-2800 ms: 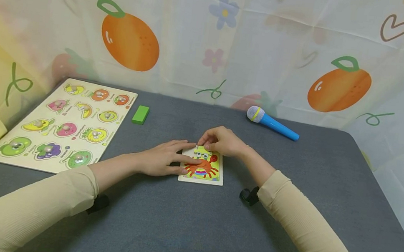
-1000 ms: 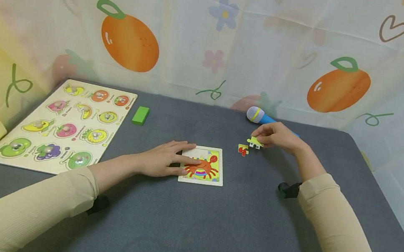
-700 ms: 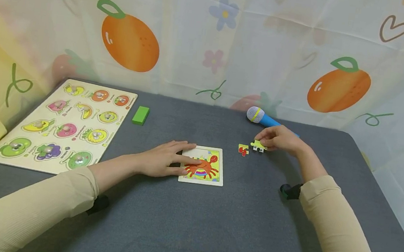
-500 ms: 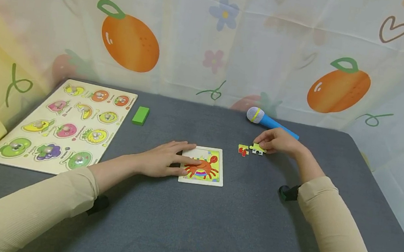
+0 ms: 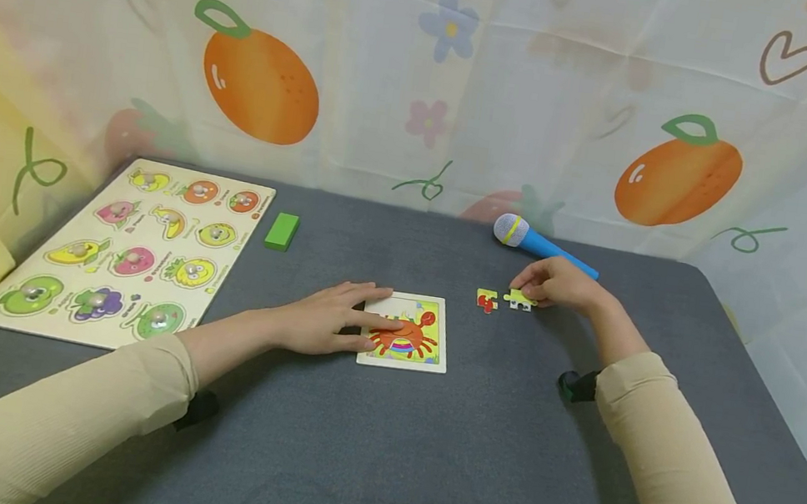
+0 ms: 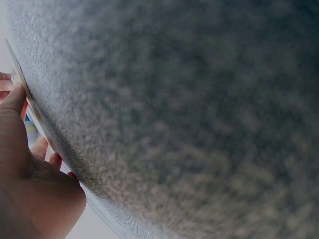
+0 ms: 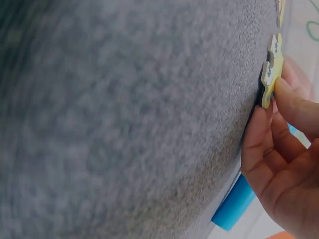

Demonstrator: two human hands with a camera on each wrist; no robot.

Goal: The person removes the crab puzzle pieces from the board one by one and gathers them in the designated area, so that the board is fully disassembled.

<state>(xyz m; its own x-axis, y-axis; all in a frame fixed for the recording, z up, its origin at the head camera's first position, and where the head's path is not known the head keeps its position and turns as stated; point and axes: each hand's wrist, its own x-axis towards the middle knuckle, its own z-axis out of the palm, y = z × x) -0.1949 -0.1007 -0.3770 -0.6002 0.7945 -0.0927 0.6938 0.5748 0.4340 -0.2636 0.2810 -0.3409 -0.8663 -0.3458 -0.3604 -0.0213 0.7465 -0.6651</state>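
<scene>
- The left hand (image 5: 320,317) lies palm down from the left with fingers spread and nearly straight, its fingertips resting on the crab jigsaw tray (image 5: 444,341); it grasps nothing.
- The right hand (image 5: 554,283) reaches in from the right, fingers bent; it pinches the yellow jigsaw piece with printed eyes (image 5: 519,301) by its right end.
- The right wrist view shows what the head view hides: one fingertip on the printed face and another at the edge; whether the piece touches the grey tabletop (image 5: 377,467), I cannot tell.
- The left wrist view shows the tray edge-on under the left hand, mostly beside blurred grey surface.
- The tray lies between the hands; the red crab-claw piece (image 5: 487,300) lies right of it, just left of the pinched piece.
- The blue toy microphone (image 5: 555,251) lies beyond the right hand; the green block (image 5: 282,231) lies far left, beside the fruit peg puzzle (image 5: 92,229).
</scene>
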